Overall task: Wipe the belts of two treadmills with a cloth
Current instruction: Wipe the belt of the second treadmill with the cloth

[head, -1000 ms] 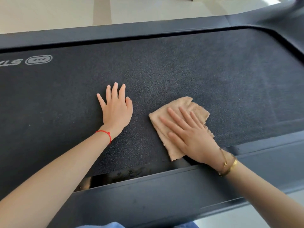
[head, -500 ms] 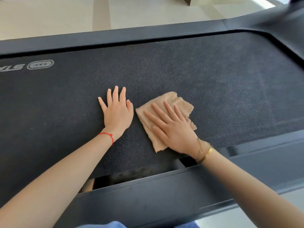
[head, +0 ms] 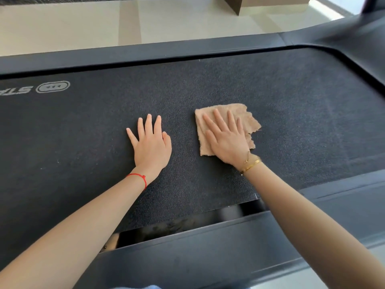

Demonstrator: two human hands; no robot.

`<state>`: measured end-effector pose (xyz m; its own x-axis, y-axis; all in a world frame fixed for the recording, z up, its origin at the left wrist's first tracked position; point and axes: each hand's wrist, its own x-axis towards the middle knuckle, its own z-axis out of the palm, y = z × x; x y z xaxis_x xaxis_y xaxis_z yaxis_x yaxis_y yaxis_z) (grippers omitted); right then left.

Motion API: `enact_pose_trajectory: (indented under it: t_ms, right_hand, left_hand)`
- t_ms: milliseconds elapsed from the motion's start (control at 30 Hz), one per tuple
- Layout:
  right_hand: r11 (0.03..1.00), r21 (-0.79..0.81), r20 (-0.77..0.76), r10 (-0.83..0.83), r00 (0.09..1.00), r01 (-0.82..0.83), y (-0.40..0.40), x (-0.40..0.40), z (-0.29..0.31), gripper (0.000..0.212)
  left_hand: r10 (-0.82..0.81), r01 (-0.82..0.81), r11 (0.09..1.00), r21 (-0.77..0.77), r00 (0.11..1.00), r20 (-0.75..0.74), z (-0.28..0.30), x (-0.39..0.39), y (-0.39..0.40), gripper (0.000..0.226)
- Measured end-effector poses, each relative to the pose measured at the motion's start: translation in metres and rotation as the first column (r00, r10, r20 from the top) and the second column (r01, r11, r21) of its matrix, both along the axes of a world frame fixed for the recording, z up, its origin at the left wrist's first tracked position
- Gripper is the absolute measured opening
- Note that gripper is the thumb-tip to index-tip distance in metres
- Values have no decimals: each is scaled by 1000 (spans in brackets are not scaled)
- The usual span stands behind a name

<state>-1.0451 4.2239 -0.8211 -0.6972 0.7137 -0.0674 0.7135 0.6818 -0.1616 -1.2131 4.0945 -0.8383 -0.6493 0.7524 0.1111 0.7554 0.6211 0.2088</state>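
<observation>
tan cloth [head: 227, 126] under flat right hand [head: 228, 140] — on dark belt [head: 291, 105].

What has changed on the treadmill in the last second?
The right hand, fingers flat on the tan cloth, has slid it across the belt, away from the near edge and toward the far rail, while still lying to the right of the left hand. Nothing was picked up or let go. The left hand stays pressed flat on the belt in about the same spot.
</observation>
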Motion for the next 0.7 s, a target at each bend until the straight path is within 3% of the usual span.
enact_pose_trajectory:
  t_ms: [133, 233, 400, 533, 600, 700]
  right_hand:
    - [972, 25, 11, 234, 972, -235, -43, 26, 1, 51]
    - [952, 13, 9, 305, 952, -305, -65, 65, 3, 52]
    - [998, -17, -7, 57, 998, -57, -34, 109, 3, 50]
    - [983, -41, 9, -181, 983, 181, 22, 80, 6, 52]
    - [988, -22, 26, -154, 988, 154, 29, 59, 5, 52]
    - [998, 8, 20, 61, 998, -62, 9, 49, 1, 53]
  left_hand:
    - [-4, 4, 1000, 0, 1000, 29, 2, -1, 1, 55]
    - [-46, 46, 999, 3, 997, 59, 6, -2, 5, 55]
    - [-124, 121, 992, 35, 987, 99, 13, 1, 23, 54]
    - [-150, 147, 989, 35, 983, 102, 17, 6, 40, 54]
    - [-147, 143, 989, 47, 984, 105, 18, 8, 49, 54]
    - [-140, 135, 990, 47, 984, 107, 17, 11, 63, 53]
